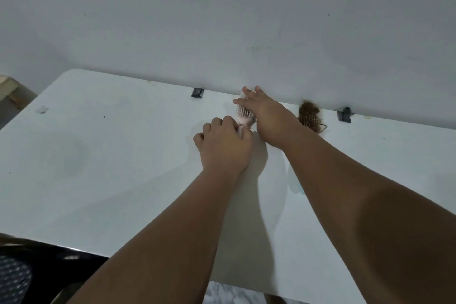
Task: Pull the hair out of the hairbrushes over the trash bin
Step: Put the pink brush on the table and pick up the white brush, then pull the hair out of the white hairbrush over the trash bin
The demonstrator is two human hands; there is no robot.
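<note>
A pale pink hairbrush (243, 114) lies on the white table (111, 155) near its far edge, bristles up. My left hand (225, 145) grips its handle with curled fingers. My right hand (267, 116) lies over the brush head, fingers stretched out across the bristles toward the wall. To the right, a second hairbrush (311, 118) lies by the wall, its bristles matted with brown hair. No trash bin is in view.
Two black clips (197, 92) (345, 114) sit on the table's far edge against the white wall (222, 20). A dark patterned object (22, 276) lies below the near left table edge. A wooden piece (9, 89) shows at far left.
</note>
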